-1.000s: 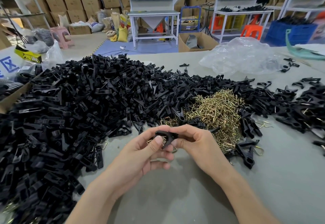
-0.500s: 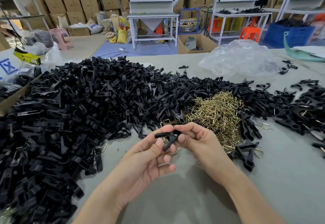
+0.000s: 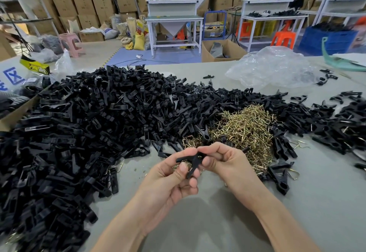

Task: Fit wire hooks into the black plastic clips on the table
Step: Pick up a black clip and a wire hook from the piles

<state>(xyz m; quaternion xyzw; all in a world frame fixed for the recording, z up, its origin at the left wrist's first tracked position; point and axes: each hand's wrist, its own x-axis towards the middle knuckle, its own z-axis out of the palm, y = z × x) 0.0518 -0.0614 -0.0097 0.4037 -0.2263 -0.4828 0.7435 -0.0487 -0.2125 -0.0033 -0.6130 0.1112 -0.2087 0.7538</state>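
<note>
Both hands hold one black plastic clip (image 3: pixel 191 162) just above the grey table (image 3: pixel 198 222), near its front edge. My left hand (image 3: pixel 170 180) pinches its left arm and lower leg with thumb and fingers. My right hand (image 3: pixel 223 162) pinches its right end with thumb and forefinger. Whether a wire hook sits in this clip I cannot tell. A heap of gold wire hooks (image 3: pixel 245 131) lies right behind my hands. A large pile of black clips (image 3: pixel 83 133) covers the left and back of the table.
Clips with hooks fitted (image 3: pixel 279 176) lie right of my right hand, and more black clips (image 3: pixel 340 125) at the far right. A crumpled clear plastic bag (image 3: pixel 273 67) sits at the back right. A cardboard box (image 3: pixel 11 117) stands at the left edge.
The hands have lifted the clip a little and turned it between the fingers, so its two arms now spread out to the left. The piles have not moved.
</note>
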